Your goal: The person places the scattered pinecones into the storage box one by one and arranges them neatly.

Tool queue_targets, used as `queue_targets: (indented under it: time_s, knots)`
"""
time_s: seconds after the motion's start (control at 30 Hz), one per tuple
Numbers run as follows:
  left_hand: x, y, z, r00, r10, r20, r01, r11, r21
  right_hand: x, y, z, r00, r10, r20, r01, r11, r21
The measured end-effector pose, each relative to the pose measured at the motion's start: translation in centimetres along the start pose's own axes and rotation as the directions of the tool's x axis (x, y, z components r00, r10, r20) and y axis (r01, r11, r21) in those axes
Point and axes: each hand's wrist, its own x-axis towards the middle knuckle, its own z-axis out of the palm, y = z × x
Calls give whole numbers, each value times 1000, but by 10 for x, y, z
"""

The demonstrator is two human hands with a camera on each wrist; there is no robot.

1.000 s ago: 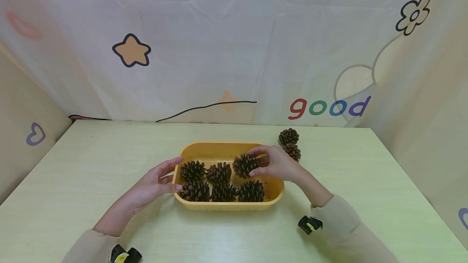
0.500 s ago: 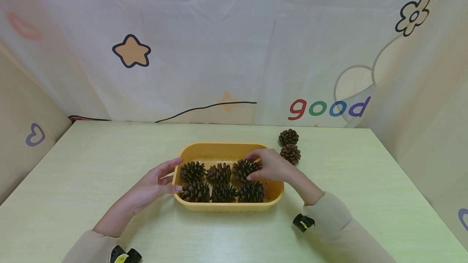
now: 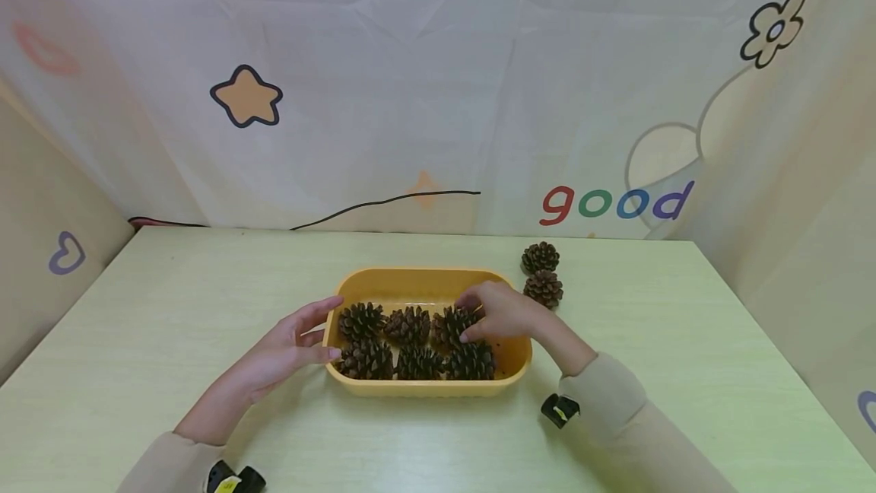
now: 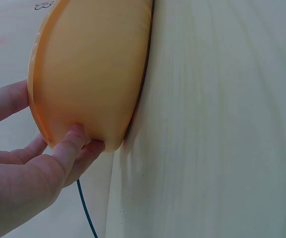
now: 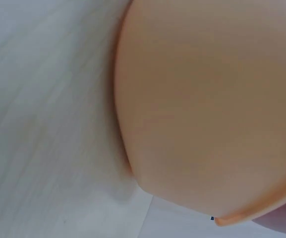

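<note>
A yellow plastic basin (image 3: 424, 388) holds several brown pine cones in two rows. At its left end the left hand (image 3: 284, 348) grips the wall, thumb and fingers spread around the outside; the left wrist view shows the fingertips against the basin's end (image 4: 93, 74). Over the right part of the basin, the right hand (image 3: 503, 310) holds a pine cone (image 3: 448, 326) between thumb and fingers, in the far row beside another pine cone (image 3: 408, 326). The right wrist view is mostly filled by the basin's outer wall (image 5: 207, 99); only a bit of the hand shows there.
Two more pine cones, one (image 3: 541, 257) behind the other (image 3: 544, 289), lie on the light wooden table (image 3: 205, 280) beyond the basin's right end. A printed cloth backdrop (image 3: 383, 97) stands along the table's far edge.
The right hand has lowered its pine cone into the far row and shifted it slightly left, near its neighbours. The left hand and the basin have stayed put.
</note>
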Motion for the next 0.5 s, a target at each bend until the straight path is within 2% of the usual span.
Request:
queue_targets:
  time_s: [0.5]
  knots:
    - [-1,0,0,1000,7,2,-7,1000,-3,2,0,-1,997,-23,68,21,999,30]
